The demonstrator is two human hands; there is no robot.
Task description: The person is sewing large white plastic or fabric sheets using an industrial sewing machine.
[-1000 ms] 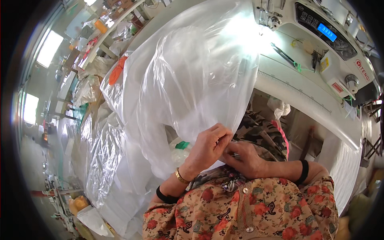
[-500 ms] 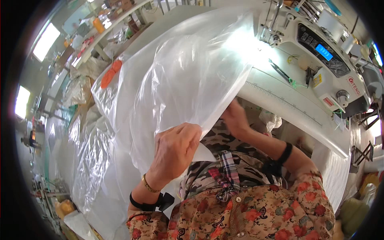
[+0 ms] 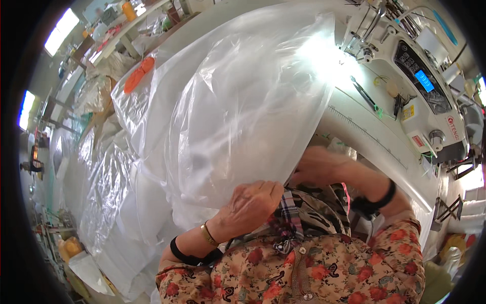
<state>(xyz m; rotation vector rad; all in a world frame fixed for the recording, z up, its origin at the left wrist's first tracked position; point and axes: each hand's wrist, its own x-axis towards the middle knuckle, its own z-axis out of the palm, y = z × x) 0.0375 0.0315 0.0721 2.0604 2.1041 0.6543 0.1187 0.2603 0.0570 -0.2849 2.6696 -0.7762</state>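
Bag [image 3: 228, 106], clear plastic, large, was gripped at its lower edge by both hands. Left hand [image 3: 251, 205]: fingers curled shut over the edge, at 6 o'clock of the bag. Right hand [image 3: 319, 166]: at 5 o'clock of the bag, partly behind the film; fingers hidden, so their closure could not be told. Bag spread upward from the hands across the white table [image 3: 364, 137]. Sewing machine [image 3: 415, 86] stood at 3 o'clock of the bag. More plastic sheets [image 3: 109, 197] lay at 8 o'clock. Orange item [image 3: 139, 74] showed at 10 o'clock.
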